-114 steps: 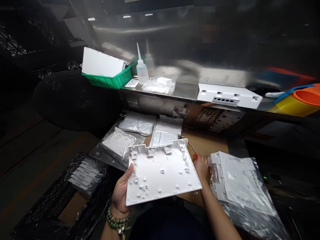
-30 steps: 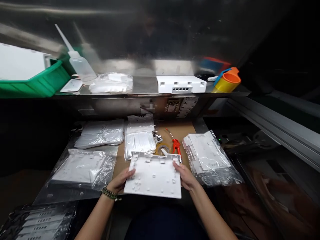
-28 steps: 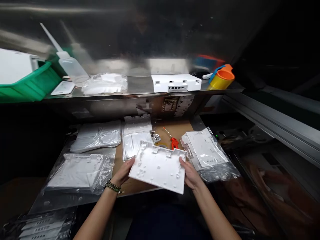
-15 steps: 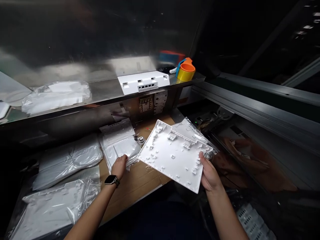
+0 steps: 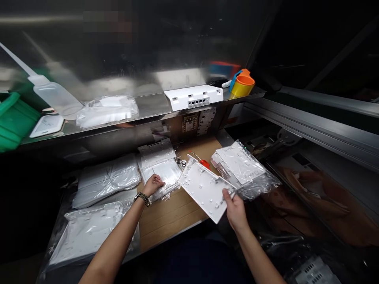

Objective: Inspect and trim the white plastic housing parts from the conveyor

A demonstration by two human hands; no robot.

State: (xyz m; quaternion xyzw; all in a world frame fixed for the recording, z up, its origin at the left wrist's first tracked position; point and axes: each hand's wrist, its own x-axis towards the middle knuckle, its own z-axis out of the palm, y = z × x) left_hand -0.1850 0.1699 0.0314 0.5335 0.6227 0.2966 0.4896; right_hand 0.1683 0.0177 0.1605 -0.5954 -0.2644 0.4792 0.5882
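My right hand (image 5: 235,209) grips the near right edge of a white plastic housing panel (image 5: 204,187), holding it tilted above the cardboard-covered bench (image 5: 170,219). My left hand (image 5: 153,184), with a beaded bracelet on its wrist, rests with curled fingers on a stack of clear plastic bags (image 5: 161,173) at the middle of the bench. A small red-handled tool (image 5: 204,163) shows just behind the panel. A small metal round part (image 5: 182,162) lies beside the bags.
Bagged white panels lie at right (image 5: 242,167), at near left (image 5: 89,232) and at far left (image 5: 106,179). The steel shelf (image 5: 148,108) carries a white ported housing (image 5: 194,97), an orange and yellow tape roll (image 5: 242,84), a squeeze bottle (image 5: 55,96) and a green bin (image 5: 14,120).
My left hand has let go of the panel and moved onto the bag stack. My right hand alone now holds the panel, tilted more steeply. The view has swung back left.
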